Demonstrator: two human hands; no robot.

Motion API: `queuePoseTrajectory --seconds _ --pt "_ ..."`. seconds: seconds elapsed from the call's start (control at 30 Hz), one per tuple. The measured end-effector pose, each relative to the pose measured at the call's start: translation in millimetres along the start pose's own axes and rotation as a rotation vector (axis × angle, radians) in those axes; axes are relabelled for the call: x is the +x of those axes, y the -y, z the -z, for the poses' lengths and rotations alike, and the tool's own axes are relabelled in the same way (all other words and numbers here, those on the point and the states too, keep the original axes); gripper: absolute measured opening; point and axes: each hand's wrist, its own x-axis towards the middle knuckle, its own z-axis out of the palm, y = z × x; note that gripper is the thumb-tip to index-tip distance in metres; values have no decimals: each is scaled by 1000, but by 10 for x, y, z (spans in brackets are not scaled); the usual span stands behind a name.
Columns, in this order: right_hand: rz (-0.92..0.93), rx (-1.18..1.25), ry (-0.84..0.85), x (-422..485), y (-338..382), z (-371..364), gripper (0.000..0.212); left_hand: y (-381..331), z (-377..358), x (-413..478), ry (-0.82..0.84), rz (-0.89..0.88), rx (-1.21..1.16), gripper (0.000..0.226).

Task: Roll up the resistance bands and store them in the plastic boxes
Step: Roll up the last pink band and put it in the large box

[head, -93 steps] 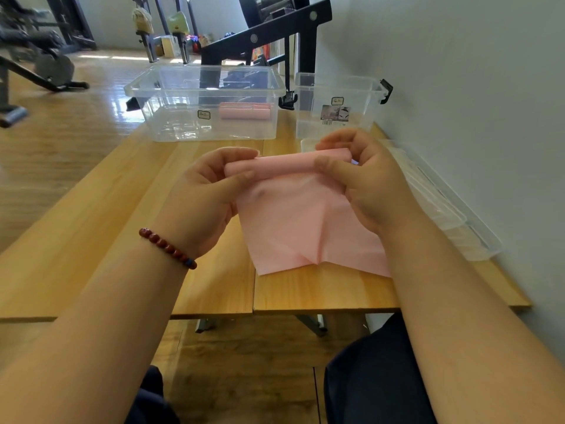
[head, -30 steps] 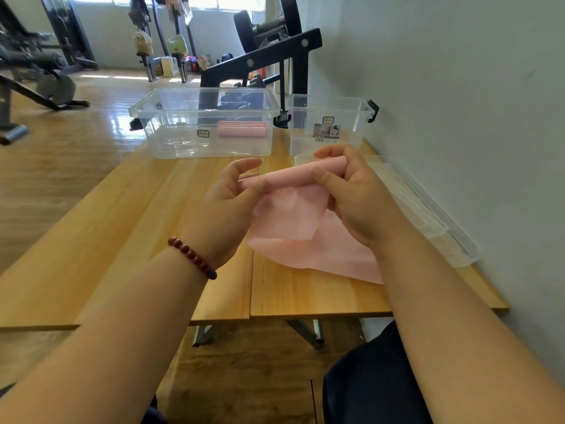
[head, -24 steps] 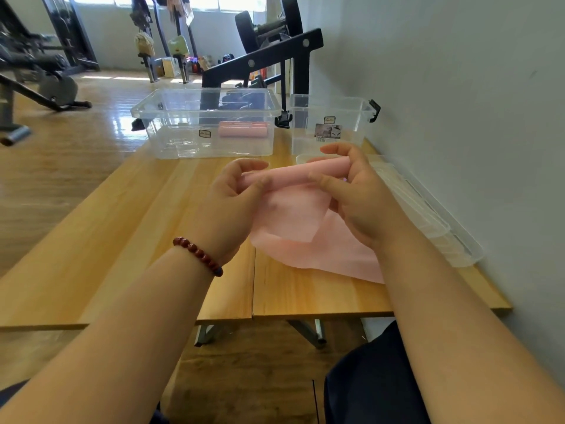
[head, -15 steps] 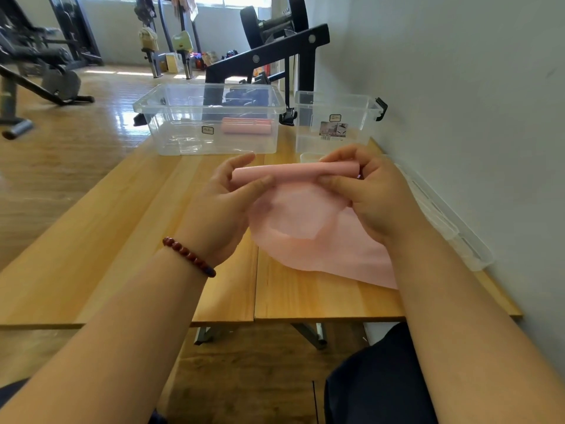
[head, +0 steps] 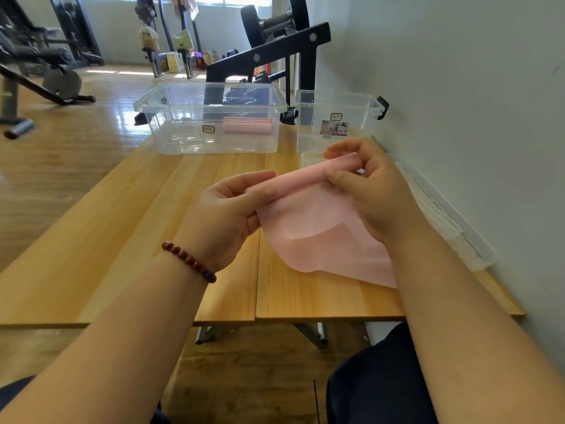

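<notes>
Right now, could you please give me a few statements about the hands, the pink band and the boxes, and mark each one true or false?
1. The left hand and the right hand both grip the rolled end of the pink band. True.
2. The pink band is rolled up completely. False: a loose sheet of it hangs from the roll and lies on the table.
3. A pink roll lies inside the wide clear box. True.
4. The bead bracelet is on the right wrist. False: it is on the left wrist.
</notes>
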Motion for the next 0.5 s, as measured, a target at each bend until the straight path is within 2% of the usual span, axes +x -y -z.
queuePoseTrajectory --seconds 0.13,0.27,0.5 --pt "-22 66 41 -20 -17 -33 31 14 -20 -16 41 -23 33 25" --pt "-52 143 93 -44 -19 -84 32 26 -41 -2 -7 -59 48 25" --pt "-79 138 13 -49 -32 -21 29 35 -45 20 20 -132 140 16"
